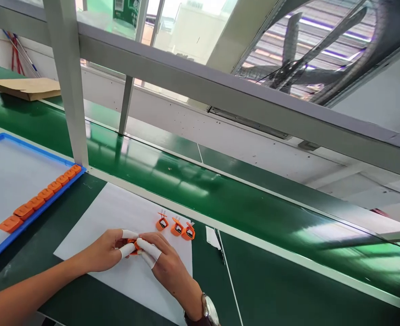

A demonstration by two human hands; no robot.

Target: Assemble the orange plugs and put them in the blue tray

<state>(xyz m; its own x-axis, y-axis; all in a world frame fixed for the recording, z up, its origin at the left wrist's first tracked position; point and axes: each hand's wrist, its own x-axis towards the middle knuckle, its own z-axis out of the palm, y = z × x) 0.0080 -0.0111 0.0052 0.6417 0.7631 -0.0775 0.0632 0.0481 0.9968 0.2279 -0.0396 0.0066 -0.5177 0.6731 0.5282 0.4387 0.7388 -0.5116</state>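
While orange pieces (45, 194) are lining the tray (39, 222), seemingly done, and three open ones (176, 232) are apparently waiting, left hand (105, 250) and right hand (172, 266) are grasping another (135, 247).

Lg. fan (287, 72) sits nr. bright window (193, 31), wht. wall (227, 141) below.

Left fingers (127, 250): white cots (129, 234), two visible
Right fingers (149, 248): white cots too
Left forearm (26, 287): bare
Right wrist (194, 299): silver watch (209, 309), rounded case
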